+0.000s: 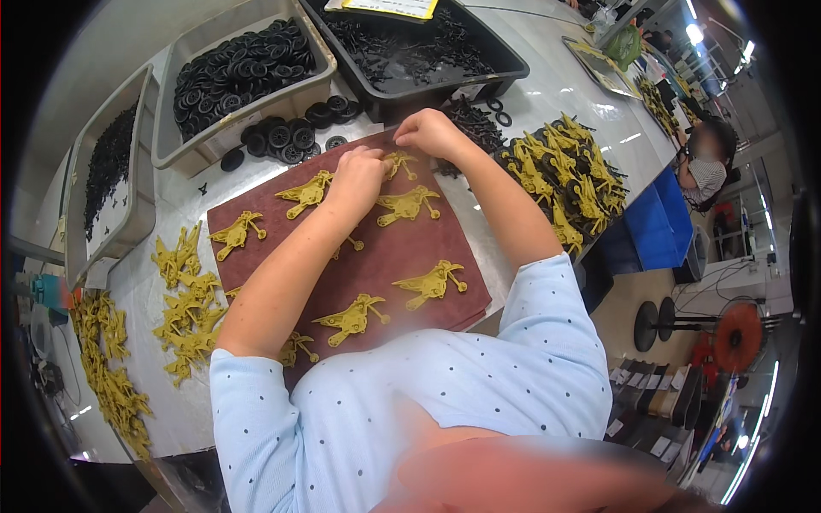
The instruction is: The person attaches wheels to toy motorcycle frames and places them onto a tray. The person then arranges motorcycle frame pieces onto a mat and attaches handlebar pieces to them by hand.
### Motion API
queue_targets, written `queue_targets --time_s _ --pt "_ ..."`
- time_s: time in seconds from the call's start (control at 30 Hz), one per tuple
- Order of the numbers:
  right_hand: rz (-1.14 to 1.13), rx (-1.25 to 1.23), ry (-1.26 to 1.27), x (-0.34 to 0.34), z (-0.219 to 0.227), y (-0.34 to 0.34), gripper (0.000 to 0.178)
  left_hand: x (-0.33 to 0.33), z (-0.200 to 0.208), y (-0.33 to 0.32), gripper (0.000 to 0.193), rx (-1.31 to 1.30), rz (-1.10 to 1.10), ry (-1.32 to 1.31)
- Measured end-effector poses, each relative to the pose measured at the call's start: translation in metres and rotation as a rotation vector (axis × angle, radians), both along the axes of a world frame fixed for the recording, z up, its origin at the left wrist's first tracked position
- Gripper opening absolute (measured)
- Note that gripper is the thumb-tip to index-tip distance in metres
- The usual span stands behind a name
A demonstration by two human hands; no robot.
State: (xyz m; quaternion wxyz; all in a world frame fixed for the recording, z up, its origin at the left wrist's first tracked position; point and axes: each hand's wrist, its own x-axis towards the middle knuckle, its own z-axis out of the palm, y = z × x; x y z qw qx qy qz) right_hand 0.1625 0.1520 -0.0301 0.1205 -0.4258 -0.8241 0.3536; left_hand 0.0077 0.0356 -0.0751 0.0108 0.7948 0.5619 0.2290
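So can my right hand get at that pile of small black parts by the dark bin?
Probably yes: your right hand is close to the black pile, which lies loose on the table, with nothing visible in between.

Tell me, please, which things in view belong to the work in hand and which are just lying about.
Likely part of the work:
- yellow parts under and around the hands
- maroon mat beneath them
- black wheels beside the mat
- yellow-and-black pieces piled at right

Apparently just around:
- blue bin
- orange fan
- green bag
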Motion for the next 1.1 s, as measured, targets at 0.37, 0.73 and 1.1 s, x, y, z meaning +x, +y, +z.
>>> queue_targets --time_s 0.37,0.73,1.1 --pt "0.119 0.159 -0.184 -0.01 -0.007 0.006 0.014 0.008 -0.006 -0.003 0.017 0.184 0.086 0.025" --pt "0.142 0.219 -0.208 -0.011 -0.004 0.01 0.014 0.01 -0.001 -0.004 0.02 0.149 0.108 0.075" --pt "0.2 0.319 -0.307 -0.018 -0.011 0.002 0.006 0.007 -0.003 0.002 0.018 0.194 0.109 0.039"
